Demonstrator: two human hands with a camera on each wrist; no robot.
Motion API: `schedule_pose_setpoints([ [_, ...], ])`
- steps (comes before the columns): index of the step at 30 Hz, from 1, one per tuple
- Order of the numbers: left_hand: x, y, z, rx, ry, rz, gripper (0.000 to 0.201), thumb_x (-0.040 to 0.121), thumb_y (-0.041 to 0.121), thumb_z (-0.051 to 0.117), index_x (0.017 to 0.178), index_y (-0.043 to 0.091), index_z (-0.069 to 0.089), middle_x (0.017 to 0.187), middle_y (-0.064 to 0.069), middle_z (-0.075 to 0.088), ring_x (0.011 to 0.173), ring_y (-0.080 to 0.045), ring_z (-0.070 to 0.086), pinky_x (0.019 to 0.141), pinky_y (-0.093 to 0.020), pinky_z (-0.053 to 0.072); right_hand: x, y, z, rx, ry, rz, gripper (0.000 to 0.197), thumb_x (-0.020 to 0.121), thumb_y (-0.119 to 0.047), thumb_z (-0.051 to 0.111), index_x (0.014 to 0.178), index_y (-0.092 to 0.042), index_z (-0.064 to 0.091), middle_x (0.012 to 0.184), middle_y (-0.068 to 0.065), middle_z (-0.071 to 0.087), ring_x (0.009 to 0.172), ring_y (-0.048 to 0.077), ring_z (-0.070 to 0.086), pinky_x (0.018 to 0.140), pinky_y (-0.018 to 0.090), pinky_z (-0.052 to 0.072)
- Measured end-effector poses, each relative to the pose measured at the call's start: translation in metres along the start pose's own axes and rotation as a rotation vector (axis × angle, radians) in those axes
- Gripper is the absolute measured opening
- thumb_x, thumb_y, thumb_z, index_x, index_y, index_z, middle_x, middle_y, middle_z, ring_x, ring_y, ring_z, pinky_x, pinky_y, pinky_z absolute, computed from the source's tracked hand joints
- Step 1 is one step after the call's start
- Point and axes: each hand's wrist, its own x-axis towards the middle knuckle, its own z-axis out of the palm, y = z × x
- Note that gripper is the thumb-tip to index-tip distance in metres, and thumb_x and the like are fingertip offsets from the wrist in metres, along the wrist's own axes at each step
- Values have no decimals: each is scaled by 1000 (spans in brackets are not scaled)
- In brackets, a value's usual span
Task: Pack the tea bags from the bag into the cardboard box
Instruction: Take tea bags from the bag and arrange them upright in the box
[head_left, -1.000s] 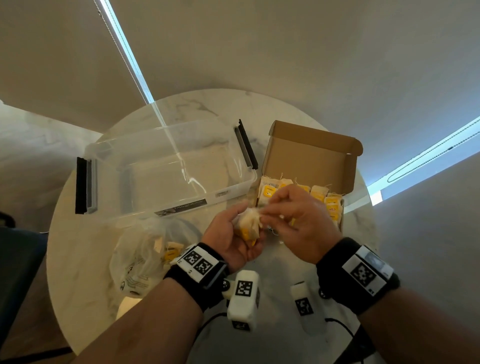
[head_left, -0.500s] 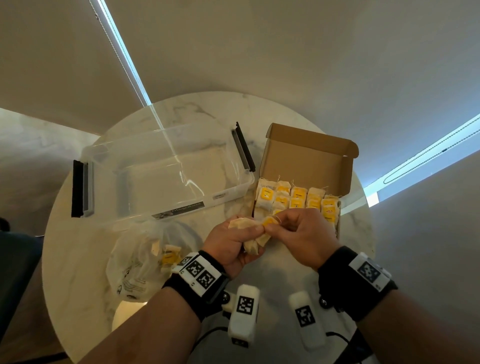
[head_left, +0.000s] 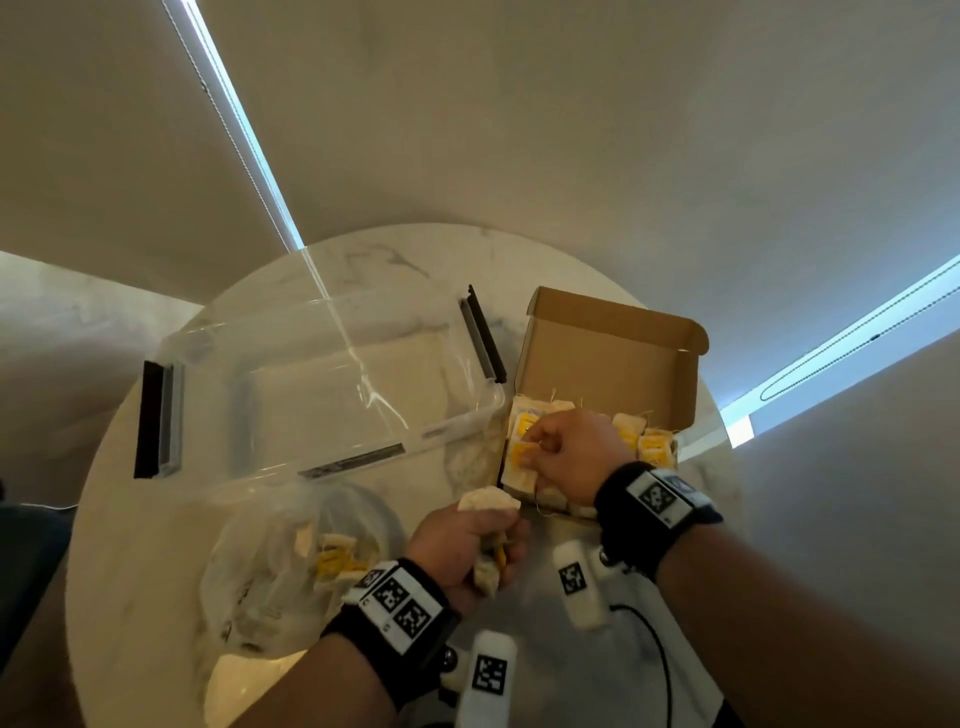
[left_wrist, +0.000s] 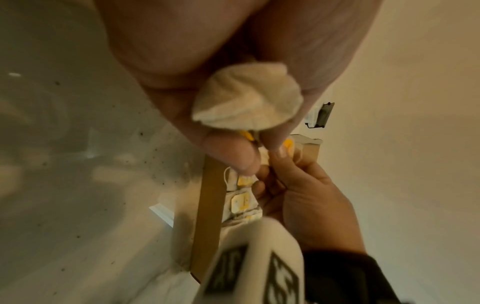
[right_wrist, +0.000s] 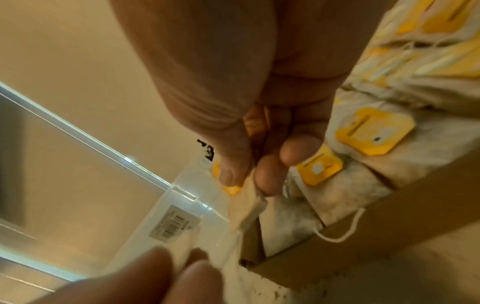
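Observation:
An open cardboard box (head_left: 613, 358) stands at the table's right, holding rows of tea bags (head_left: 657, 447) with yellow tags. My right hand (head_left: 563, 457) is over the box's near left corner and pinches one tea bag (right_wrist: 246, 207) between thumb and fingers, at the box's near wall (right_wrist: 363, 236). My left hand (head_left: 467, 545) hovers in front of the box and grips a bunch of tea bags (left_wrist: 246, 98). A clear plastic bag (head_left: 270, 566) with more tea bags lies at the near left.
A clear plastic bin (head_left: 322, 389) with black clips sits left of the box on the round marble table (head_left: 130, 519). White tagged camera units (head_left: 576, 582) hang under both wrists. A wall stands close behind the table.
My right hand has pulled one tea bag away from the left hand's bunch and carried it forward into the box. My left hand has dropped back slightly.

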Motion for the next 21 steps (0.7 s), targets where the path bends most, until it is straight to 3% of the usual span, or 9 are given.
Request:
schedule_pose_setpoints([
  [3, -4, 4, 1, 25, -28, -24, 8, 92, 6, 59, 100, 6, 60, 69, -9, 67, 48, -17, 57, 43, -21, 40, 17, -2, 2, -43, 53, 95, 21, 80, -35, 81, 85, -23, 64, 76, -5, 71, 70, 12, 69, 69, 30, 58],
  [7, -9, 10, -3, 103, -63, 21, 15, 90, 3, 62, 105, 7, 62, 75, -10, 71, 54, -18, 61, 40, -19, 41, 15, -1, 1, -120, 102, 123, 37, 77, -43, 81, 79, -22, 51, 79, -2, 61, 68, 13, 54, 55, 26, 40],
  [11, -9, 13, -1, 201, -78, 88, 14, 89, 1, 64, 102, 7, 65, 77, -9, 72, 54, -16, 61, 37, -17, 37, -11, -10, -3, 56, 153, -19, 31, 81, -46, 76, 80, -18, 63, 67, -4, 61, 60, 11, 54, 53, 24, 43],
  [14, -8, 13, 1, 277, -101, 139, 16, 85, -2, 68, 97, 10, 68, 79, -7, 71, 55, -15, 62, 37, -18, 37, -33, -16, -4, 100, -22, -80, 32, 81, -54, 72, 78, -22, 71, 69, -2, 71, 63, 12, 64, 61, 29, 53],
  [16, -8, 14, 1, 313, -129, 159, 19, 84, -3, 69, 98, 10, 69, 82, -7, 71, 56, -14, 63, 37, -18, 37, -41, -13, -4, 67, -106, -69, 23, 80, -45, 77, 82, -22, 75, 73, -5, 72, 65, 5, 65, 65, 26, 56],
  [18, -9, 15, 2, 293, -151, 138, 17, 87, 2, 66, 102, 9, 68, 85, -8, 72, 57, -14, 63, 36, -18, 36, -45, -6, -9, 141, -108, -45, 16, 80, -31, 82, 83, -16, 75, 70, -5, 72, 56, -2, 61, 58, 19, 52],
  [21, -11, 18, 4, 180, -110, 48, 22, 95, 22, 57, 113, 11, 64, 82, -8, 72, 56, -18, 63, 37, -18, 32, -51, -1, -18, 318, -133, 17, 16, 80, -19, 83, 83, -7, 73, 63, 0, 73, 49, 1, 62, 48, 18, 48],
])
